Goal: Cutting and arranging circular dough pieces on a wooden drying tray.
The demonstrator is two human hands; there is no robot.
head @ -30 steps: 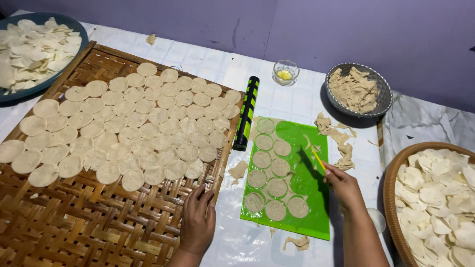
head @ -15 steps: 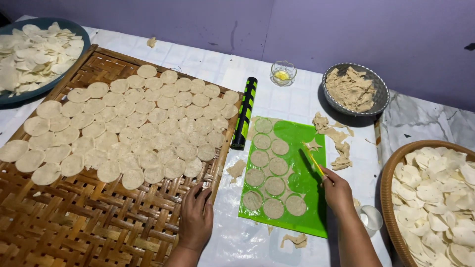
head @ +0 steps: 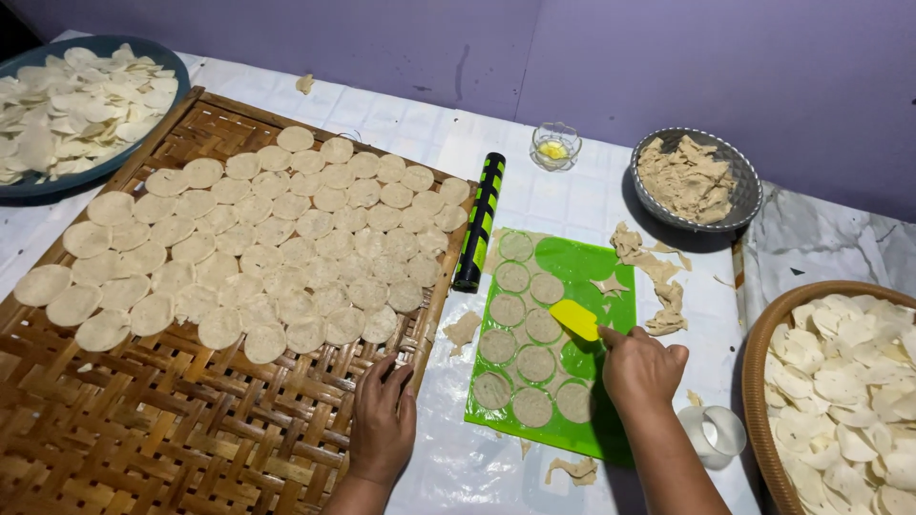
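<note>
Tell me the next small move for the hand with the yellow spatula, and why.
Probably slide the yellow spatula under the nearest dough round on the green mat. The right hand holds the blade at that round's edge, the cut rounds lie flat on the mat, and the left hand rests on the woven tray beside open space.

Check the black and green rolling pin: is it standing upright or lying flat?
Lying flat. The rolling pin rests lengthwise on the table, between the woven tray and green mat.
</note>
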